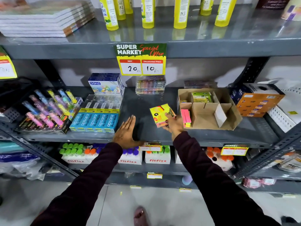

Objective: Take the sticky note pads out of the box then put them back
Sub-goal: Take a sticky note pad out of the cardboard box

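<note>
My right hand (173, 123) grips a small stack of sticky note pads (160, 114) with a yellow wrapper, held tilted just above the grey shelf (143, 105), left of the box. The brown cardboard box (210, 110) stands open on the shelf to the right. A pink, yellow and green pad (186, 118) stands on edge in its left compartment, and green-labelled packs (201, 97) sit at its back. My left hand (126, 133) hovers flat over the shelf's front edge, fingers straight and empty.
Blue Apsara pencil boxes (96, 119) and a rack of coloured pens (47, 111) lie to the left. An orange carton (257, 101) stands right of the box. A price sign (141, 59) hangs from the shelf above, and yellow bottles (147, 12) stand on it.
</note>
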{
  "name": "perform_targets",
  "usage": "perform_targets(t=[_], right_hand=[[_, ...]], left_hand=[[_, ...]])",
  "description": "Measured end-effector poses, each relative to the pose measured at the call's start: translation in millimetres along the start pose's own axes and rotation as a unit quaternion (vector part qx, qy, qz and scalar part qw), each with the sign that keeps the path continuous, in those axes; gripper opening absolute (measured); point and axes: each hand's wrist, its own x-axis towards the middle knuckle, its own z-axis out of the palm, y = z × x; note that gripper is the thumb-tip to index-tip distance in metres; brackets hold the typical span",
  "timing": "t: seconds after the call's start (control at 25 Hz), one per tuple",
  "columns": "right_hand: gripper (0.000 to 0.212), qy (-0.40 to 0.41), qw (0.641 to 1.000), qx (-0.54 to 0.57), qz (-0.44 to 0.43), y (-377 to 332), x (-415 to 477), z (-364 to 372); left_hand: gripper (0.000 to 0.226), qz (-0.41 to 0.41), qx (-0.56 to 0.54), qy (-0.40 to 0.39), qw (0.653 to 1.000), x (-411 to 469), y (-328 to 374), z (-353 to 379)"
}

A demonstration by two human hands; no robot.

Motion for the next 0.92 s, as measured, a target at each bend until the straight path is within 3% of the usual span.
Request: perform_targets(t=[0.08, 0.24, 0.4, 0.48, 0.6, 0.68, 0.92], right_hand=[[0.042, 0.032, 0.998, -0.045, 0.030, 13, 7, 13], [0.054, 0.142, 0.967, -0.209, -0.005, 18, 12, 20], [0.073, 0.125, 0.930, -0.326, -0.114, 34, -19, 25], [0.077, 0.118, 0.877, -0.433, -0.172, 35, -21, 29], [0.081, 0.119, 0.771, -0.599, -0.180, 28, -7, 34], [0.082, 0.120, 0.738, -0.639, -0.178, 25, 1, 36], [0.089, 0.107, 0.730, -0.623, -0.259, 15, 18, 55]], left_hand=[[0.130, 0.009, 0.031, -0.045, 0.998, 5, -12, 4], [0.122, 0.040, 0.080, -0.059, 0.994, 19, -26, 14], [0.118, 0.030, 0.070, -0.007, 0.997, 20, -33, 31], [0.118, 0.046, 0.071, 0.018, 0.996, 19, -37, 35], [0.116, 0.059, 0.069, 0.036, 0.995, 19, -38, 35], [0.115, 0.057, 0.075, 0.039, 0.995, 18, -37, 35], [0.119, 0.016, 0.094, 0.017, 0.995, 16, -35, 34]])
